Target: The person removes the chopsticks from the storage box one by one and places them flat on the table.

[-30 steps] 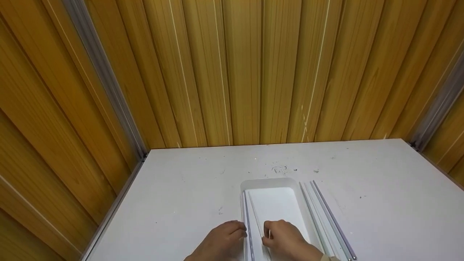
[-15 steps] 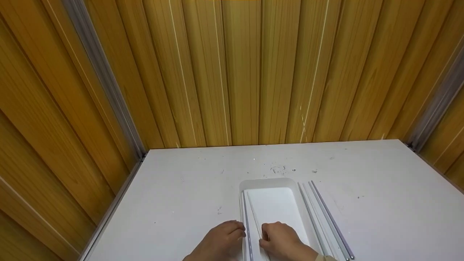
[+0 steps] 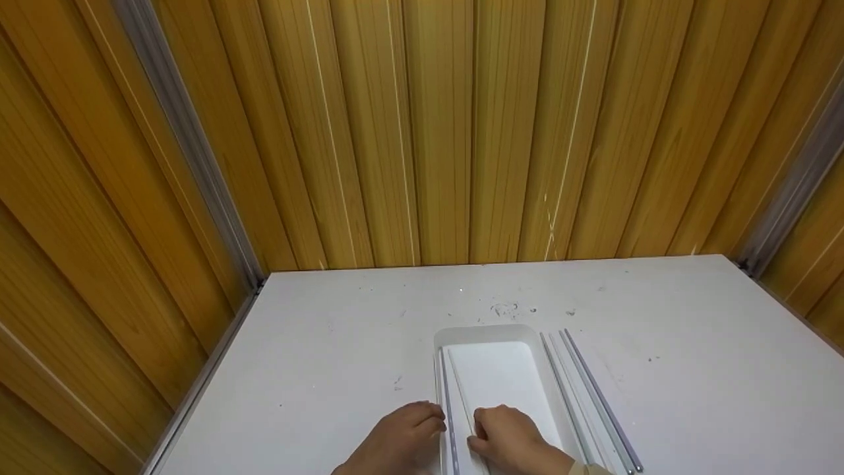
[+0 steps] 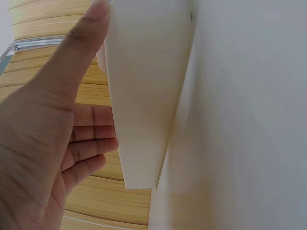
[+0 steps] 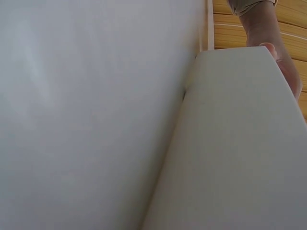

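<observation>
The right hand (image 3: 509,435) is pinching a thin rod (image 3: 460,386) slanting inside the tray (image 3: 488,334) beside a purple rod (image 3: 448,396), while the left hand (image 3: 403,435) is gripping the tray's left wall between thumb and fingers. Other rods (image 3: 601,396) are lying on the table (image 3: 330,356), right of the tray.

Back wall (image 3: 435,132) shows yellow-brown wood-look panels, vertical grooves, thin pale lines down some. Left wall (image 3: 86,231) and right wall (image 3: 821,277) carry same paneling. Grey metal posts (image 3: 194,138) stand at both far corners. White tabletop (image 3: 343,330) reaches back wall; dark scuffs (image 3: 506,309) cluster near far middle, small specks elsewhere. Light soft, fairly even.
</observation>
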Available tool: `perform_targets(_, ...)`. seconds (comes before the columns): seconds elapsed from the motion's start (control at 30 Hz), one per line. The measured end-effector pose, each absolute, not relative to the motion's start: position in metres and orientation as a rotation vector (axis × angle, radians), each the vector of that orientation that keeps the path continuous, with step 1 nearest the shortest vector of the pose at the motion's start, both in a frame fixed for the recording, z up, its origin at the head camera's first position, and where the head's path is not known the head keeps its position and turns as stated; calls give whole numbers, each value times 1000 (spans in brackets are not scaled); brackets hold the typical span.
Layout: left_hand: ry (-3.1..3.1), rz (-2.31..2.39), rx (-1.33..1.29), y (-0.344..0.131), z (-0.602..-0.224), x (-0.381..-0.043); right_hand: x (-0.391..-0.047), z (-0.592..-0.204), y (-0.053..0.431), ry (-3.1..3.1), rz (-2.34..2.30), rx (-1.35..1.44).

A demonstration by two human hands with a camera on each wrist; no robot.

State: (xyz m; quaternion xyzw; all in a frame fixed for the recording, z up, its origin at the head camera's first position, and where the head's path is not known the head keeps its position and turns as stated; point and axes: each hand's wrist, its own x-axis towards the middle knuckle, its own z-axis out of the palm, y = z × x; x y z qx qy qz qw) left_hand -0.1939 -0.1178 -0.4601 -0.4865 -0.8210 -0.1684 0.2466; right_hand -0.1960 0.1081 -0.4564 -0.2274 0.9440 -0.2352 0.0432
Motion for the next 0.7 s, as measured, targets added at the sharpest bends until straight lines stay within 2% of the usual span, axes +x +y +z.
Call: perform_targets(0.7, -2170, -468, -1342, -117, -462, -195, -197, -456, 108, 2884, -682, -612)
